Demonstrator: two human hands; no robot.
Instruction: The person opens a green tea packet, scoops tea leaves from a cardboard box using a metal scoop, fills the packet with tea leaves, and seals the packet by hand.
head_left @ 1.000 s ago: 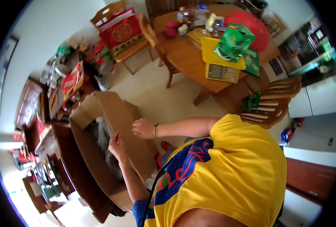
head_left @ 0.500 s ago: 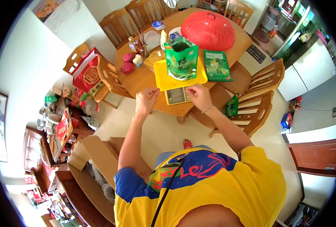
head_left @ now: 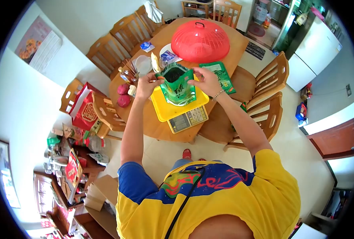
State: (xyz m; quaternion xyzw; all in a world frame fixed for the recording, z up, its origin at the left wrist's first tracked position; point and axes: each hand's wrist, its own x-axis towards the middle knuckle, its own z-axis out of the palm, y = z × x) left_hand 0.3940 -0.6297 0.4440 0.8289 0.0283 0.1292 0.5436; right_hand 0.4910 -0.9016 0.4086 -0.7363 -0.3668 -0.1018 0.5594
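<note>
An opened green tea bag (head_left: 180, 93) stands upright on the yellow tray (head_left: 163, 113) of a kitchen scale (head_left: 188, 120). Dark loose contents, like tea leaves, show in its mouth. My left hand (head_left: 147, 85) pinches the bag's upper left edge. On the opposite side, my right hand (head_left: 206, 82) grips the upper right edge between thumb and fingers. Behind my right hand, a second green bag (head_left: 226, 81) lies flat on the table.
A red mesh food cover (head_left: 201, 42) sits on the wooden table (head_left: 153, 129). Dark red round fruits (head_left: 123, 100), a bottle and a plate stand left and behind. Wooden chairs (head_left: 270, 75) surround the table; a cardboard box (head_left: 103, 191) is on the floor at lower left.
Both my hands have moved forward from the tray's near edge and taken hold of the tea bag's top edges. The camera view has shifted.
</note>
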